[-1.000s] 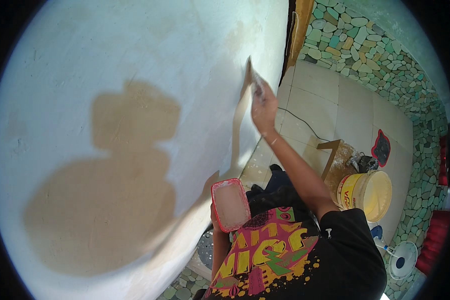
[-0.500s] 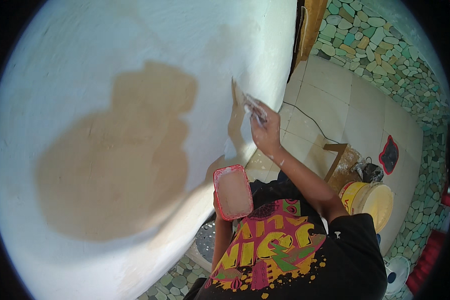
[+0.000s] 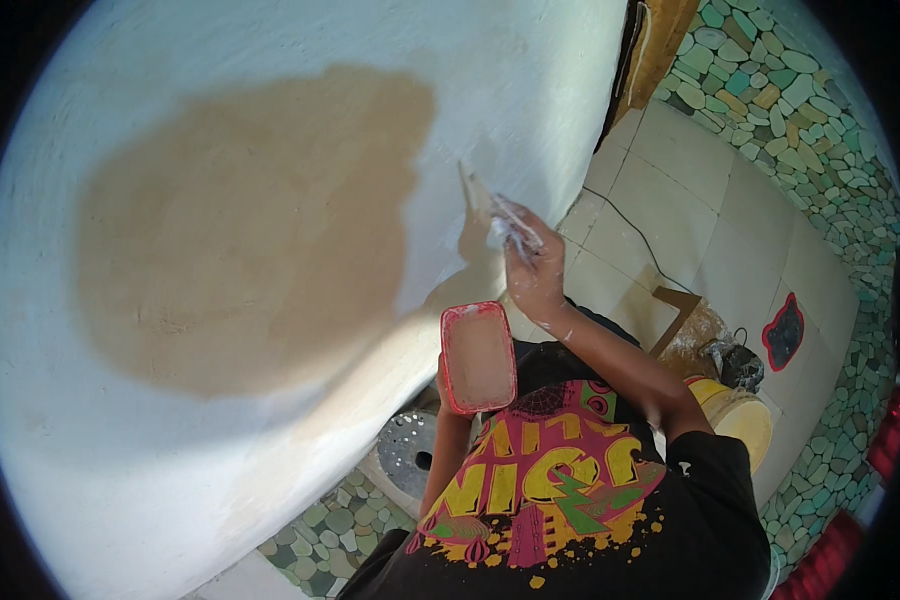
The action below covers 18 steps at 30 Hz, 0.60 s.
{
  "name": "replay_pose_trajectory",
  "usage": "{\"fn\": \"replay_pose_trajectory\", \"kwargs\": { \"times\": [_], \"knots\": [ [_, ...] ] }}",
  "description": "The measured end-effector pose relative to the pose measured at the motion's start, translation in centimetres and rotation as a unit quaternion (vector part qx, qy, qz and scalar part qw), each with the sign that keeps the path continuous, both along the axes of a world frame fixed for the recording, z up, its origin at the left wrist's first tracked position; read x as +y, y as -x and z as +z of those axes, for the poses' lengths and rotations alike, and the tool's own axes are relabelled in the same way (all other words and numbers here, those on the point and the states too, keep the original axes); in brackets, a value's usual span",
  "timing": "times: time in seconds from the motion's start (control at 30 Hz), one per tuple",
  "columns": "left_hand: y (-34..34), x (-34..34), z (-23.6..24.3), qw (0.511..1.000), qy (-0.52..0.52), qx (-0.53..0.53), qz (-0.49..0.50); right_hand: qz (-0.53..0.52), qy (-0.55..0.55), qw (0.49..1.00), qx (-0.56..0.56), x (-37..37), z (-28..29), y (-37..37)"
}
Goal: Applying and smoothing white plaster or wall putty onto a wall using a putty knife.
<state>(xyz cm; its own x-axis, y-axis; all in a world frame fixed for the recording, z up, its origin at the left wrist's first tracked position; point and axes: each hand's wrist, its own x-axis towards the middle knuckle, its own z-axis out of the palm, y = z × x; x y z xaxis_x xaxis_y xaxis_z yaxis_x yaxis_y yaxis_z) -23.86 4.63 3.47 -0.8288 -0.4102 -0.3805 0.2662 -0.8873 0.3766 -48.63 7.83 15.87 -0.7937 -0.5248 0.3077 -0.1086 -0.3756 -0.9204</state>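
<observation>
My right hand [image 3: 535, 265], smeared with white, is closed around a thin putty knife [image 3: 478, 193], its tip at or very near the white wall [image 3: 210, 465]; I cannot tell whether it touches. My left hand [image 3: 445, 385], mostly hidden, grips a red rectangular tub [image 3: 478, 355] of pale beige paste, held in front of my black printed shirt, below and left of the knife. A broad shadow falls across the wall to the left of both hands.
To the right stand a paint-spattered wooden stool [image 3: 682, 330], a dark lumpy object [image 3: 738, 365] and a yellow bucket [image 3: 732, 425]. A cable [image 3: 635, 225] crosses the tiled floor near a black mat [image 3: 783, 330]. A speckled round dark item [image 3: 405, 440] lies low beside the wall.
My right hand and knife have come down the picture from higher on the wall. The tub sits higher in the picture, and the shadow has shifted up as the view moved.
</observation>
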Motion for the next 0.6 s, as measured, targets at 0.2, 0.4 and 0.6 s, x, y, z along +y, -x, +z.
{"fn": "replay_pose_trajectory", "kwargs": {
  "times": [0.2,0.4,0.6],
  "knots": [
    [0.0,0.5,1.7,0.997,-0.026,-0.039,0.057,-0.129,-0.029,0.981,0.144,-1.1,0.1,1.2],
    [0.0,-0.4,0.5,0.995,-0.036,-0.073,0.058,-0.020,-0.016,0.999,0.035,0.9,-2.5,1.1],
    [-5.0,-1.7,-3.4,0.998,-0.052,-0.012,0.023,-0.120,0.013,0.992,0.039,-2.2,-0.9,1.1]
  ]
}}
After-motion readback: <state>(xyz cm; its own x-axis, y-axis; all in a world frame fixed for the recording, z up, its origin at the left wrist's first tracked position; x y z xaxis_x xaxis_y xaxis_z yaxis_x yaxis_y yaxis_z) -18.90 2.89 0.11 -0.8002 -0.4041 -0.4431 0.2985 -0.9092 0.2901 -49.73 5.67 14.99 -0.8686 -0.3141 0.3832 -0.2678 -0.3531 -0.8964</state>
